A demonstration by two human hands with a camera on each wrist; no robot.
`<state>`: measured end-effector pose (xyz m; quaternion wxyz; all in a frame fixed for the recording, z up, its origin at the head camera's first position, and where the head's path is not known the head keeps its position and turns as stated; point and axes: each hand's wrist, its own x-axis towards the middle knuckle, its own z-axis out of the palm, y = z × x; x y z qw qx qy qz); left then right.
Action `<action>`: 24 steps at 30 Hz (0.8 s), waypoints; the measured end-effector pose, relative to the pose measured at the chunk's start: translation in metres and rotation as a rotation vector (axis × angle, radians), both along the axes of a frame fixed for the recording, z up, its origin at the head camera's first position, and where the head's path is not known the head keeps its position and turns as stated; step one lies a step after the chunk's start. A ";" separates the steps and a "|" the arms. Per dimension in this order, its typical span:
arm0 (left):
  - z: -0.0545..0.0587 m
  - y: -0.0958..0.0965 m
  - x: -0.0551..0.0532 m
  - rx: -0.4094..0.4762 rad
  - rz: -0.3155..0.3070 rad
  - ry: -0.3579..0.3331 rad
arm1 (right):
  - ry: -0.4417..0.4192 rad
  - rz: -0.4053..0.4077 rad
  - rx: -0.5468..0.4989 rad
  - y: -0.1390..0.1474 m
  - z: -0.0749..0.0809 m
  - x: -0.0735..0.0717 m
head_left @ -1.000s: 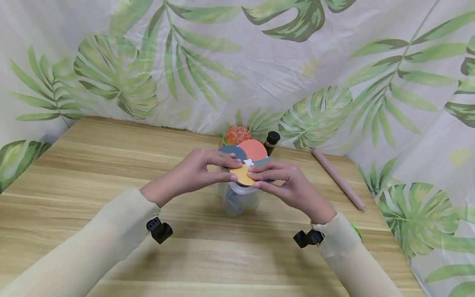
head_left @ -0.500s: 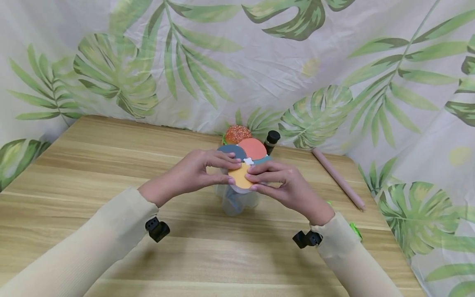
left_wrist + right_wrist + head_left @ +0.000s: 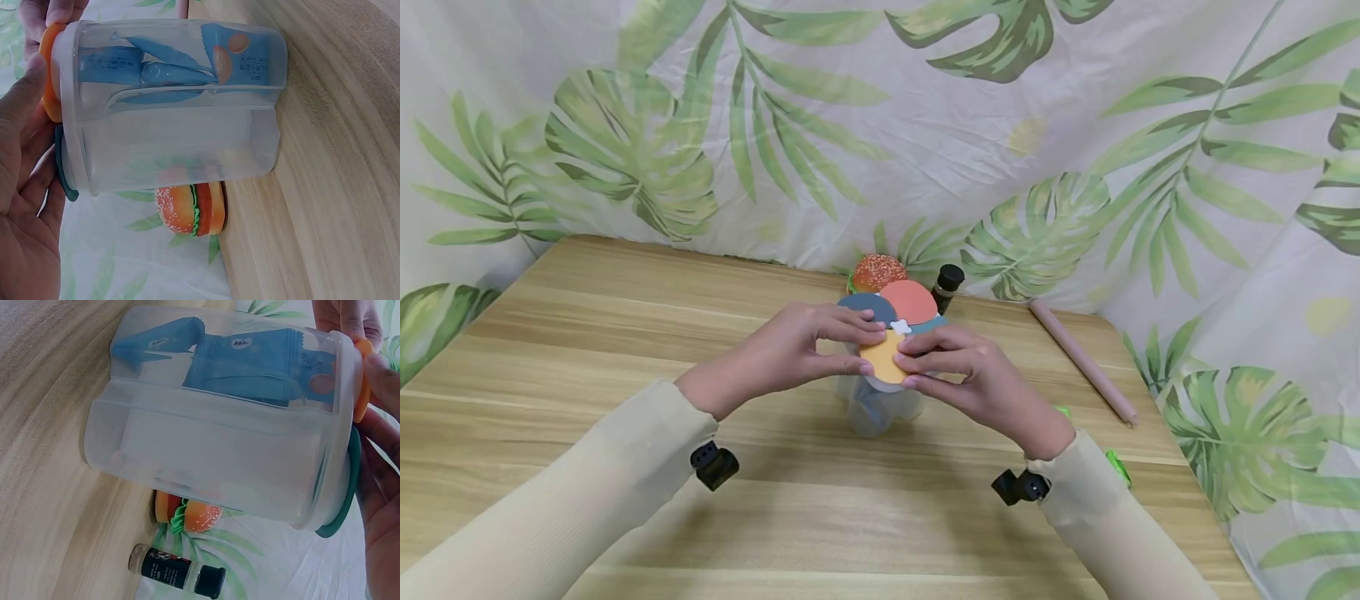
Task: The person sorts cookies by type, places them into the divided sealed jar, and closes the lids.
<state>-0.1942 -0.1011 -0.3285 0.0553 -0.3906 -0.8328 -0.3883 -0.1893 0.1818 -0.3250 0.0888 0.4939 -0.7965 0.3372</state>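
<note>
A clear plastic storage container [image 3: 175,137] stands upright at the table's middle, topped by petal-shaped lids in several colours. My left hand [image 3: 797,350] holds the left edge of its near orange lid [image 3: 880,357], thumb in front and fingers on top. From the other side my right hand [image 3: 981,375] pinches the same lid. The lid lies down on the white rim. Beside it are a dark blue lid [image 3: 868,307], a coral lid [image 3: 910,302] and a teal lid [image 3: 927,325], around a small white centre piece [image 3: 900,327]. Blue wrapped packets [image 3: 244,365] lie inside the near compartment.
Behind the container sit a toy hamburger [image 3: 878,273] and a black-capped seasoning bottle [image 3: 947,287]. A pinkish rod [image 3: 1082,362] lies at the right on the wooden table [image 3: 625,333]. A bright green item [image 3: 1118,467] shows past the right sleeve. Leaf-print cloth hangs behind.
The orange lid was slightly raised with a dark gap below its front edge; it has come down onto the rim. Both hands moved slightly with it and still hold it.
</note>
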 end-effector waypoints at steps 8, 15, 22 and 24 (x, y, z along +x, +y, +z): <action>0.003 0.000 0.002 -0.033 -0.005 0.000 | 0.057 0.012 -0.002 -0.002 0.001 0.002; 0.005 0.001 0.003 -0.048 -0.008 0.002 | 0.076 0.008 -0.007 -0.002 0.002 0.003; 0.003 0.000 0.005 -0.057 -0.018 0.041 | 0.097 0.011 -0.003 -0.003 0.001 0.003; 0.002 0.000 0.006 -0.061 -0.019 0.048 | 0.095 0.010 0.006 -0.003 0.000 0.004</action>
